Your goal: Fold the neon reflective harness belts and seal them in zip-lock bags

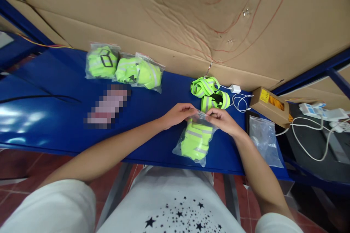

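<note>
A clear zip-lock bag (177, 149) lies near the table's front edge with a folded neon-yellow reflective strap (195, 142) inside. My left hand (179, 114) pinches the left part of its top edge. My right hand (221, 119) has thumb and fingers closed on the same edge, further right. Just beyond my hands, two loose coils of reflective strap (205, 86) lie side by side, the nearer one with a black part. Several packed bags (149, 74) of the same yellow straps rest along the back at the left.
On the blue table (153, 116) a blurred flat item (108, 106) lies to the left. At right are an open cardboard box (269, 105), an unfilled clear bag (265, 140), a white charger (235, 88) with its cable, and a power strip (322, 112). A cardboard panel (169, 14) stands behind.
</note>
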{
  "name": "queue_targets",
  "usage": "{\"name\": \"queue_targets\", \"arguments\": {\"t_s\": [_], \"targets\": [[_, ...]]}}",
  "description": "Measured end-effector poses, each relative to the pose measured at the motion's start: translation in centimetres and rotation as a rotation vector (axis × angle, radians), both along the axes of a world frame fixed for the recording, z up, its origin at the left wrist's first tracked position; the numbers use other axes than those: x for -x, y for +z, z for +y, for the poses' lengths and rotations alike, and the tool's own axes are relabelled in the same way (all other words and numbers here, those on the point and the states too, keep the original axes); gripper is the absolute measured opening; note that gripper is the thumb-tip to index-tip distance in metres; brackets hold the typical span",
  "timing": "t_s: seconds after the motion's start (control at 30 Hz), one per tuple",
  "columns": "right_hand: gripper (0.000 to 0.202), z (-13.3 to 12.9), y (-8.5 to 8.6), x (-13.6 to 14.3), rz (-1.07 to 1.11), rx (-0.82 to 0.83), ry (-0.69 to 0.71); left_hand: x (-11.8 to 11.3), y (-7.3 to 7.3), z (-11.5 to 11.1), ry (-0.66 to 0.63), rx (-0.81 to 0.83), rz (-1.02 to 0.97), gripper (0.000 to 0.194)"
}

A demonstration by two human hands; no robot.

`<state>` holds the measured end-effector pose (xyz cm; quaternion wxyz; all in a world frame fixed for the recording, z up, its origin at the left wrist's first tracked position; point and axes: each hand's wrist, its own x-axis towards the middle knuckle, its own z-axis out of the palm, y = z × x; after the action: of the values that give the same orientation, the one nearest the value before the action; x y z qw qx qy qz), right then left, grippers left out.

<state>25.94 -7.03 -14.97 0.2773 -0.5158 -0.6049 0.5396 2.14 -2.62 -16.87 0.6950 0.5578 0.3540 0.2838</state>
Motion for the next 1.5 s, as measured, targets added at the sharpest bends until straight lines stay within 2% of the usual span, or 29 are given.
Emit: {"name": "queue_targets", "arguments": {"t_s": [0.13, 0.4, 0.63, 0.77, 1.03, 1.2, 1.5], "targets": [[0.036, -0.1, 0.0, 0.0, -0.004, -0.036, -0.011, 0.1, -0.1, 0.1, -0.004, 0.004, 0.009, 0.039], [0.035, 0.4, 0.8, -0.5, -0.049, -0.073, 0.113, 0.0, -0.4, 0.0, -0.051, -0.031, 0.014, 0.042], [0.036, 0.1, 0.3, -0.3, -0.109, -0.174, 0.082, 0.1, -0.1, 0.0, -0.076, -0.053, 0.020, 0.040], [0.033, 0.0, 0.1, -0.2, -0.155, -0.211, 0.120, 0.2, -0.2, 0.1, -0.094, -0.067, 0.019, 0.038], [0.036, -0.2, -0.5, 0.8, -0.171, -0.292, 0.088, 0.0, -0.4, 0.2, -0.127, -0.076, -0.002, 0.046], [0.038, -0.3, -0.9, 0.9, -0.164, -0.296, 0.099, 0.1, -0.6, 0.0, -0.103, -0.135, 0.017, 0.050], [0.039, -0.8, -0.8, 1.2, -0.217, -0.382, 0.066, -0.2, -0.5, -0.7, -0.108, -0.204, 0.028, 0.054]]}}
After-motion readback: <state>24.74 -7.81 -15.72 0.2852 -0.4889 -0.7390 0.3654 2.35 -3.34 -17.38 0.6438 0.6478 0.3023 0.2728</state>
